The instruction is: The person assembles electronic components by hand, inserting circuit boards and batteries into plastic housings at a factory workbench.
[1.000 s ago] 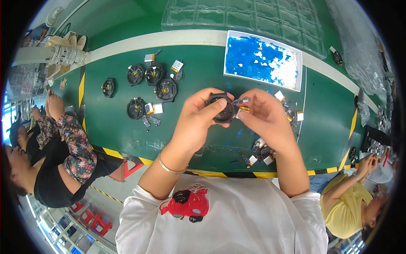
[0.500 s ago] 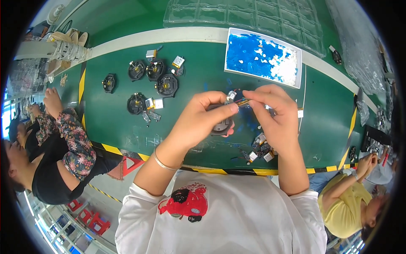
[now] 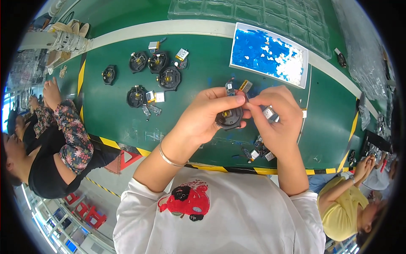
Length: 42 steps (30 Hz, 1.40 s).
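Note:
My left hand (image 3: pixel 203 112) is closed around a black watch-like housing (image 3: pixel 229 120), tilted so its hollow inside with a yellowish part shows. Just beyond the left thumb, a small dark module with a silvery face (image 3: pixel 229 88) sticks up, and beside it stands a flat battery with gold edges (image 3: pixel 245 86). How these join the housing is hidden by the fingers. My right hand (image 3: pixel 281 116) pinches at the housing's far right edge, thumb and forefinger meeting close to the left thumb tip. What lies in that pinch is too small to make out.
Several black housings (image 3: pixel 170 78) with loose batteries (image 3: pixel 182 54) lie at the left. A white box (image 3: pixel 269 78) of blue and white bits stands far right. More batteries and modules (image 3: pixel 255 154) lie near my right forearm. Co-workers sit on both sides; a clear tray (image 3: pixel 249 10) lies beyond.
The housing has turned to show more of its inside. A gold-edged battery now stands beyond my thumb, where a thin orange strip showed between my hands. The view has shifted slightly.

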Each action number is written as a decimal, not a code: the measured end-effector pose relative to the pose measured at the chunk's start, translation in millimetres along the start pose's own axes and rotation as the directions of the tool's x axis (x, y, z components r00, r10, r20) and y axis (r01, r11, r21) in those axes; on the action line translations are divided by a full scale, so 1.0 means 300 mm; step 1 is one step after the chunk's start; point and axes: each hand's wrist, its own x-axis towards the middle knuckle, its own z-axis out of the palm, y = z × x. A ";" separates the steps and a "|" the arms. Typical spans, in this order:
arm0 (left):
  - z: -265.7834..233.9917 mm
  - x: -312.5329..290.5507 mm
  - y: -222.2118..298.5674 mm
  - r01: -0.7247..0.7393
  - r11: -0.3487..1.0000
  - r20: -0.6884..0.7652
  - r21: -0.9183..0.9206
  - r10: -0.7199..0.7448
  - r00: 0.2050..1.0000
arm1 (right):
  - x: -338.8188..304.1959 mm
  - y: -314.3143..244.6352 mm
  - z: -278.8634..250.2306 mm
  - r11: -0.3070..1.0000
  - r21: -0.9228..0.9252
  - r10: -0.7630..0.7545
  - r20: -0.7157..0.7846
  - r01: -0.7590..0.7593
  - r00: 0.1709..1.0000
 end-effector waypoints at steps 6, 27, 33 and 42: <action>-0.046 0.005 -0.023 -0.047 0.997 0.008 0.058 0.047 0.999 | -0.009 0.038 0.002 0.918 0.243 0.252 0.249 -0.312 0.935; -0.042 -0.012 -0.005 -0.025 0.997 -0.017 -0.071 0.024 1.000 | -0.011 -0.016 0.054 0.994 -0.062 -0.085 0.009 0.085 0.996; 0.015 -0.074 0.005 -0.147 0.944 -0.032 0.297 0.163 0.986 | -0.019 -0.010 0.018 0.816 0.355 0.476 0.033 -0.455 0.879; 0.051 -0.088 -0.036 -0.289 0.949 0.037 0.128 0.287 0.957 | -0.024 -0.026 0.051 0.989 -0.051 -0.146 -0.166 0.140 0.975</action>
